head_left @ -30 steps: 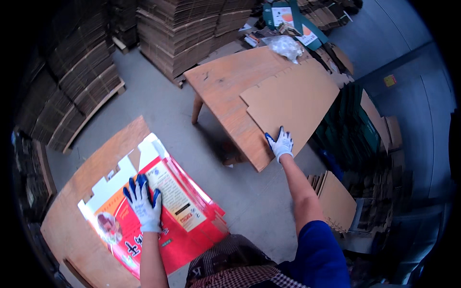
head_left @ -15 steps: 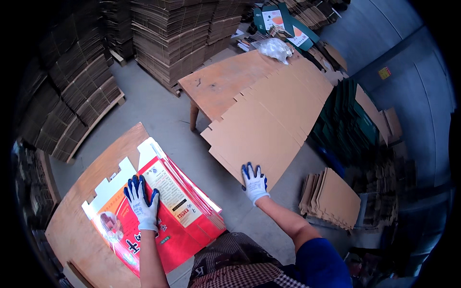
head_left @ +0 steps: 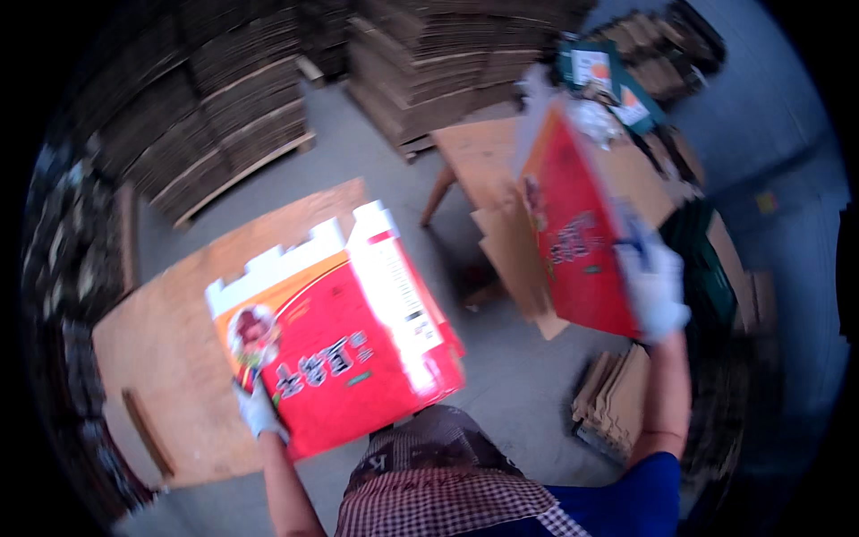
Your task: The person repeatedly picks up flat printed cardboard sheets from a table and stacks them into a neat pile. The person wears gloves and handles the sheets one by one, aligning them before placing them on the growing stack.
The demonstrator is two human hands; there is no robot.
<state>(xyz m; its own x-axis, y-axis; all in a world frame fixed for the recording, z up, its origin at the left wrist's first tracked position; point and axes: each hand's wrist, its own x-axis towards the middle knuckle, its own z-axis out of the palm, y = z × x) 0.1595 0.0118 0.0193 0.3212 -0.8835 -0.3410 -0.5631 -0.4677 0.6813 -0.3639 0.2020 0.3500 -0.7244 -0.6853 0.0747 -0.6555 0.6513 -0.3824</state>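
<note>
A stack of flat, red and orange printed carton blanks [head_left: 331,358] with white flaps lies on the wooden table at left. Against its near left edge is my left hand [head_left: 259,413], in a white glove with blue fingertips; blur hides how its fingers are bent. My right hand [head_left: 655,286], gloved alike and smeared by motion, grips the edge of another red carton blank [head_left: 577,242]. That blank is held up, tilted on edge, above the plain brown cardboard sheet [head_left: 514,259] on the second table.
The left wooden table [head_left: 161,358] and second table [head_left: 474,161] have a floor gap between them. Tall stacks of brown cardboard [head_left: 429,80] stand behind. Folded green cartons [head_left: 689,242] and brown pieces [head_left: 613,398] are at right. A clear plastic bag [head_left: 593,121] lies far back.
My right hand has left the brown sheet's near edge and now holds up a red carton blank. My left hand has slid from the stack's top to its near left edge. The view has turned.
</note>
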